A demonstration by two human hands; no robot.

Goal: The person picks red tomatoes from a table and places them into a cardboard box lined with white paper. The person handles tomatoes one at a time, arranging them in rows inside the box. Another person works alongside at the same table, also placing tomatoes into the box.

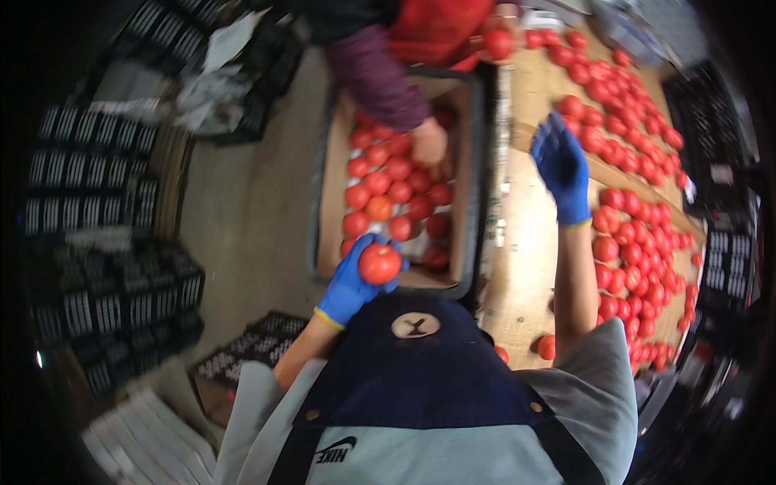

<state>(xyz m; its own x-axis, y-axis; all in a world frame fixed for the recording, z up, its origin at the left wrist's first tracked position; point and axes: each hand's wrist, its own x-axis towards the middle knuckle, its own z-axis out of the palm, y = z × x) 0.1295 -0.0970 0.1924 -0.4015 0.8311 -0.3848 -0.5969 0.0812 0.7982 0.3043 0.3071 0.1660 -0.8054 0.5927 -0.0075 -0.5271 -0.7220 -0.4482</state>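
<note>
My left hand (357, 282), in a blue knit glove, holds a red tomato (380, 264) over the near end of a cardboard-lined crate (464, 242). Inside the crate lie several tomatoes (399, 192), one of them more orange, with pale paper showing between them. To the right, my right hand (561, 163), gloved the same way, is over the wooden sorting table (521, 254), its fingertips near the edge of the upper tomato pile (612, 115). I see no tomato in it, though the palm side is partly dark and blurred. A larger pile of tomatoes (633, 260) lies beyond my right forearm.
Across the crate, a co-worker's hand (430, 142) reaches into it, while their other hand (509, 30) holds a tomato at the table's far end. Black crates (91, 182) are stacked at the left, more crates (697, 109) at the right. A cardboard strip (642, 188) divides the piles.
</note>
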